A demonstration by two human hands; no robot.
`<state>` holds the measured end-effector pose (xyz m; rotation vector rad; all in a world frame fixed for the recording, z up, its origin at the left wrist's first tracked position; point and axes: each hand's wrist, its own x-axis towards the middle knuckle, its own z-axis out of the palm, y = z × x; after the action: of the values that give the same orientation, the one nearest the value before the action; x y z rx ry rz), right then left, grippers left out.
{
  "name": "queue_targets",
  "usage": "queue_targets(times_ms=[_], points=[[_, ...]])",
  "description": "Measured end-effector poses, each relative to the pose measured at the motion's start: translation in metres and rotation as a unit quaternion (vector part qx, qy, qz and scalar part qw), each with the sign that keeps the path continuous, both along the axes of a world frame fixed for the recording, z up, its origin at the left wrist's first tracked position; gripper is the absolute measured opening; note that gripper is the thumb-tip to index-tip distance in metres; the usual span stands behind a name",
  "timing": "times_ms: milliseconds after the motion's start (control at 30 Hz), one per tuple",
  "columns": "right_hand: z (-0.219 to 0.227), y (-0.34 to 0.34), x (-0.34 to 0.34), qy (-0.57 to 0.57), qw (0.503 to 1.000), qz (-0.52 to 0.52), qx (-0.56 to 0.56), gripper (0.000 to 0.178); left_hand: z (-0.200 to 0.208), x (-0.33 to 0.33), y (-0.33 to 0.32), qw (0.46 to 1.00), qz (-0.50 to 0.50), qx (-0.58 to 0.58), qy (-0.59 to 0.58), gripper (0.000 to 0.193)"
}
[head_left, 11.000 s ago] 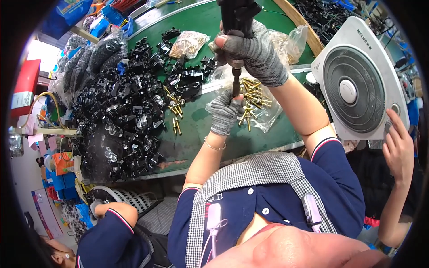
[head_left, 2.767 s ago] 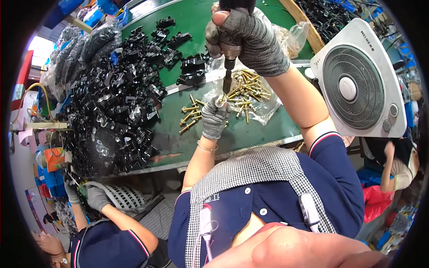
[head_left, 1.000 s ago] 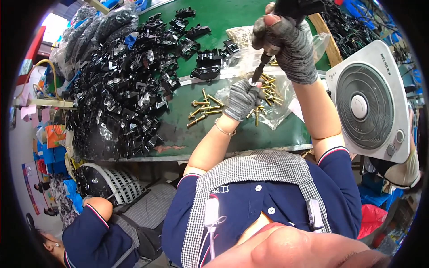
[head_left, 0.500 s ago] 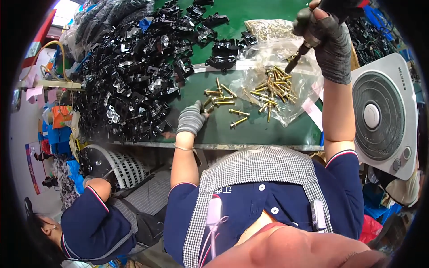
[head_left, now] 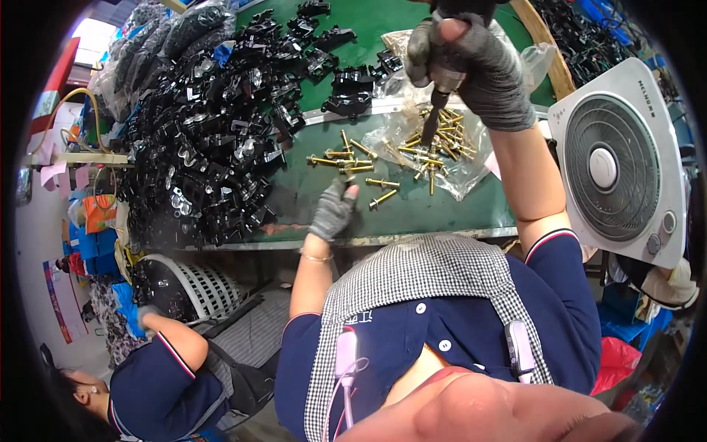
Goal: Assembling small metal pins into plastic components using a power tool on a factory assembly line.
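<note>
Left hand (head_left: pixel 333 210) moved right along the table edge, fingers curled, grasping nothing visible (brass screws (head_left: pixel 383 197) just beside it). Right hand (head_left: pixel 471 70) clenched on power screwdriver (head_left: pixel 434 103), upper centre.

green bench (head_left: pixel 434 202) | black parts heap (head_left: pixel 213 147) | brass screws (head_left: pixel 353 158) | clear bag (head_left: pixel 449 158)
</note>
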<state>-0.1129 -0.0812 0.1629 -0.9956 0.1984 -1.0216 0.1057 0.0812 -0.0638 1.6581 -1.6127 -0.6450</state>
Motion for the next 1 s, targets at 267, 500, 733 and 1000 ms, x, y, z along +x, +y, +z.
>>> queue_targets(times_ms=[267, 500, 733, 1000], points=[[-0.001, 0.016, 0.01, 0.046, 0.995, 0.045, -0.074, 0.041, 0.028, -0.08, -0.039, 0.953, -0.115, 0.014, 0.281, 0.011], [0.011, 0.016, 0.001, 0.013, 0.982, -0.037, -0.185, 0.048, 0.03, -0.093, -0.052, 0.964, -0.145, -0.084, 0.204, 0.015], [0.01, 0.02, 0.001, 0.05, 0.997, -0.029, 0.056, 0.044, 0.025, -0.102, -0.058, 0.963, -0.082, -0.086, 0.242, 0.014], [0.011, 0.009, -0.007, 0.112, 0.993, -0.026, -0.017, 0.044, 0.033, -0.107, -0.074, 0.954, -0.043, -0.052, 0.292, 0.015]])
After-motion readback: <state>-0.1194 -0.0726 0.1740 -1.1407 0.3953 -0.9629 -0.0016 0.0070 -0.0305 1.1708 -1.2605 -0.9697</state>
